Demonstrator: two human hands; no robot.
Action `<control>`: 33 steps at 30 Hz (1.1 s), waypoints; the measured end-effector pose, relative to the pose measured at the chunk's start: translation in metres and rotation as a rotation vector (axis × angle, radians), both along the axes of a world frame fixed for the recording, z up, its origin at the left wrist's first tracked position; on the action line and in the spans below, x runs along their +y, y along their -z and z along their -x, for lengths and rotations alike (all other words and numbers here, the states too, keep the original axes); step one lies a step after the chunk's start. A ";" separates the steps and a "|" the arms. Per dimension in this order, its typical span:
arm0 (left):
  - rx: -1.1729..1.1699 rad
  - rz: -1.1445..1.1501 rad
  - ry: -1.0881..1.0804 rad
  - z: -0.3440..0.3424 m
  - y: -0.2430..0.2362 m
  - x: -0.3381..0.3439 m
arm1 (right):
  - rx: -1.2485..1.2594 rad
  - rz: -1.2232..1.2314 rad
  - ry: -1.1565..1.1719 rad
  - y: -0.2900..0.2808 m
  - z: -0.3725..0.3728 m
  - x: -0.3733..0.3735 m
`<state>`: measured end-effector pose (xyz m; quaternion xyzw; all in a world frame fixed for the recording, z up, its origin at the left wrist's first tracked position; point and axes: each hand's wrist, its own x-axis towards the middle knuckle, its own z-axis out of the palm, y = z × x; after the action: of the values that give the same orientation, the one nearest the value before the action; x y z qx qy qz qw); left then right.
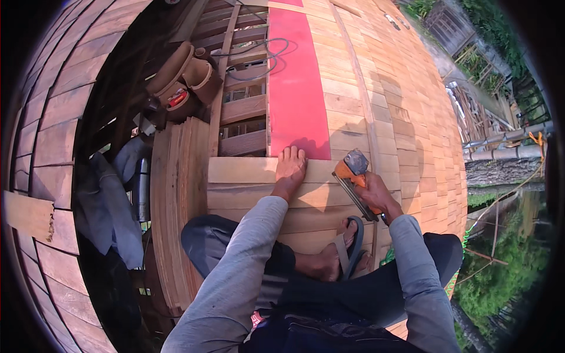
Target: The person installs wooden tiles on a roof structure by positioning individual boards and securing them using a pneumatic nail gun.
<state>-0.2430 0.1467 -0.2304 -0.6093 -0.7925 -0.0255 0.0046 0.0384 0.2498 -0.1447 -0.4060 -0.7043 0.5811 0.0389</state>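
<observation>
My left hand (291,172) lies flat on a pale wooden shingle (244,170), its fingertips at the near edge of a red underlay strip (297,82). Nothing is in that hand. To its right, my right hand (379,193) is wrapped round the handle of an orange and black nail gun (354,166). The gun's long magazine slants down toward my sandaled foot (348,247), over the laid shingles. The gun's tip is too small to make out against the wood.
On the left stand a stack of wooden shingles (179,206) and a brown tool pouch (203,79). A thin hose or cable (273,56) loops over the open slats (244,109). A grey cloth (112,206) and a metal flask (141,188) lie in the dark gap. The roof drops away at right.
</observation>
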 end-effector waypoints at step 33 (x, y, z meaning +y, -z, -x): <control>0.057 0.719 -0.290 -0.009 -0.096 -0.132 | 0.257 -0.157 -0.695 -0.156 0.266 -0.072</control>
<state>-0.2337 0.0146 -0.1344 -0.4540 -0.8285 0.2717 -0.1835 -0.2281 0.1774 0.0112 -0.0623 -0.8316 0.5503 -0.0415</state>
